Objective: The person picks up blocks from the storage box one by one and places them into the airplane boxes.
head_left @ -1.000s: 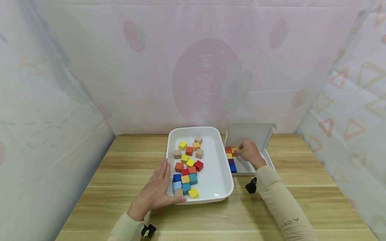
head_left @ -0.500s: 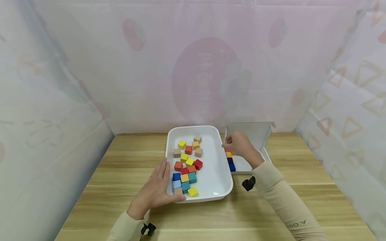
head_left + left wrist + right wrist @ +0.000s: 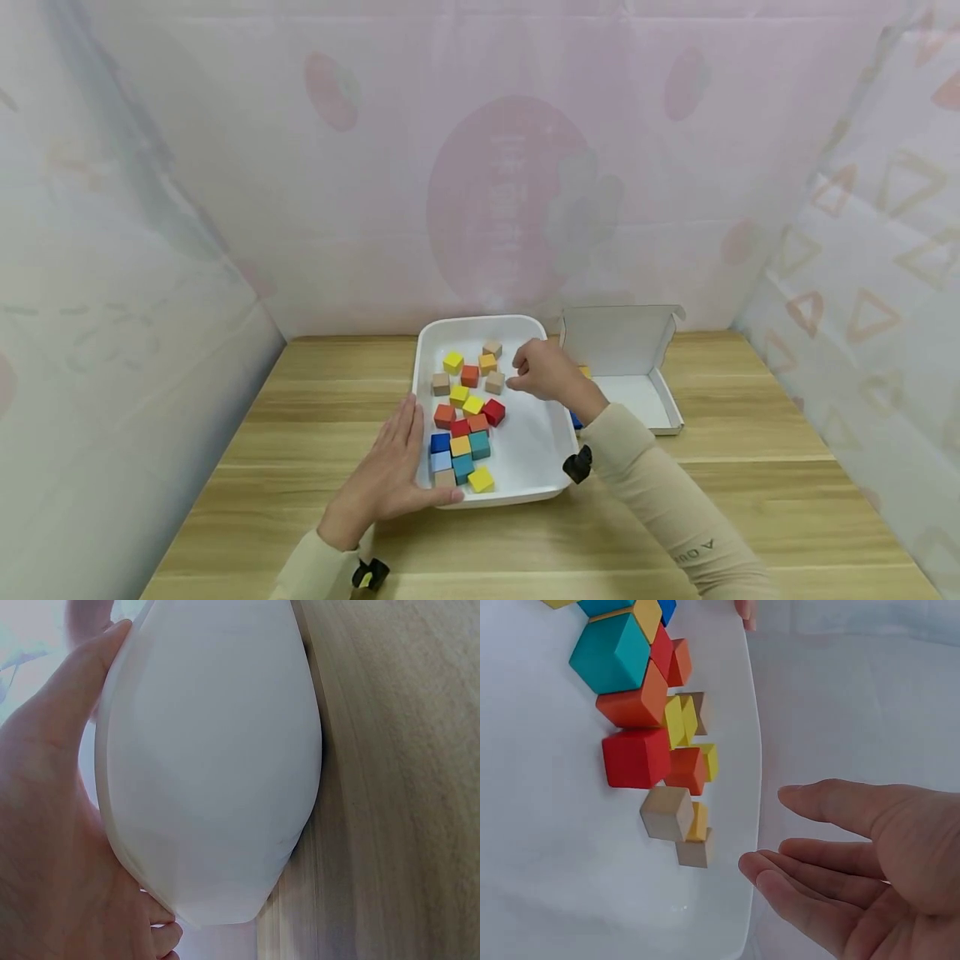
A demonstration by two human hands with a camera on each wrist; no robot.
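Note:
A white tray (image 3: pixel 543 467) in the middle of the wooden table holds several coloured cubes. My left hand (image 3: pixel 412 454) lies flat against the tray's front left rim, palm on its outer wall (image 3: pixel 210 772), thumb along the front edge. My right hand (image 3: pixel 519 380) hovers over the tray's far right part, empty, with its fingers loosely extended (image 3: pixel 769 825). Its fingertips are just right of a beige cube (image 3: pixel 494 382) (image 3: pixel 666 812). A red cube (image 3: pixel 493 411) (image 3: pixel 636 757) lies a little nearer to me.
A small white box (image 3: pixel 663 408) with its lid raised stands right of the tray. A yellow cube (image 3: pixel 583 371) and a blue cube (image 3: pixel 574 419) show at its left side, partly hidden by my right wrist. Patterned cloth walls surround the table.
My right hand left the cubes in the small box and moved left, over the tray, with nothing in it. The left hand has stayed on the tray's rim.

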